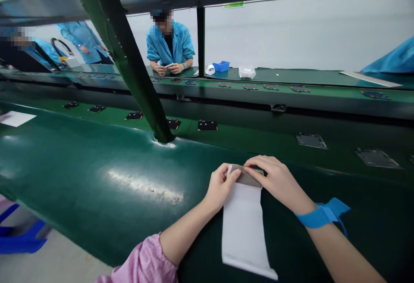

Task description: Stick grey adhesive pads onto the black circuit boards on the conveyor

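Note:
A long white sheet [244,227] with a grey band [248,178] across its far end hangs toward me over the dark green bench. It looks like a strip of backing paper; its exact kind I cannot tell. My left hand [223,184] grips the sheet's upper left edge, thumb on top of the grey band. At the top edge of the band, my right hand [271,175] pinches with thumb and forefinger. Whether a small piece sits between those fingertips is hidden. A blue wrist strap [318,216] circles my right wrist.
A green bench [97,175] spans the front, with a slanted green post [129,59] rising from it. Beyond, a conveyor belt carries several dark flat parts [208,125] and grey plates [311,141]. Across it, a co-worker [170,44] in blue sits near a blue bin [221,66].

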Demonstrator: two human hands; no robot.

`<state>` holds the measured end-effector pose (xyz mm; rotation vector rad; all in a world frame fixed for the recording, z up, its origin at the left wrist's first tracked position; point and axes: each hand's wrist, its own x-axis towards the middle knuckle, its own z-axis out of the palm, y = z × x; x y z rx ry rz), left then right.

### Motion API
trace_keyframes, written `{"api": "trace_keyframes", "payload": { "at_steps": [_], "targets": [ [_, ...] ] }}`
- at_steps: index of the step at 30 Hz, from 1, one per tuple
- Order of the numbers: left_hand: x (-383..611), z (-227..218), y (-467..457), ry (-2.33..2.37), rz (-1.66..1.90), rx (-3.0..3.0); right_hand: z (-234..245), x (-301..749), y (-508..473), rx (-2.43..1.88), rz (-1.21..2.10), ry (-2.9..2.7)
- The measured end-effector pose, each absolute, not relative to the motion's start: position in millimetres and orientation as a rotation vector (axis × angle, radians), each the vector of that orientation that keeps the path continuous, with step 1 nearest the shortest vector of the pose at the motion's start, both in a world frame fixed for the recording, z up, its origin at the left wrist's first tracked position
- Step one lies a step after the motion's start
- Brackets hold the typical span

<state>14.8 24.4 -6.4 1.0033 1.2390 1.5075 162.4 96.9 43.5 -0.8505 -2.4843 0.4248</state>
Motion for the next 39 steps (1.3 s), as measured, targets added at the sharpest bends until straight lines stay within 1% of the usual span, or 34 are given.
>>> {"api": "trace_keyframes", "payload": {
  "at_steps": [6,12,16,21,25,29,35,39],
  "targets": [
    [19,0,21,1.124,1.463,0.86,43,162,92,-0.81,0.309,-2.438],
    [5,0,7,1.14,1.468,0.763,45,152,77,-0.842,0.342,-2.221],
    [-25,-4,-5,1.166,1.422,0.771,55,130,95,-0.887,0.447,-2.232],
    [-52,-5,-11,1.149,1.4,0.755,62,58,161,-0.759,0.675,-2.407],
    [-55,-5,-13,1.179,1.388,0.76,47,-21,211,-0.711,0.75,-2.498],
    [-54,-7,-13,1.224,1.391,0.791,25,-72,237,-0.818,0.837,-2.54],
    [-49,-9,-8,1.26,1.388,0.773,8,-80,255,-1.004,0.975,-2.548],
    [-46,-11,-7,1.265,1.379,0.762,4,-74,262,-1.054,0.979,-2.55]
  ]
}}
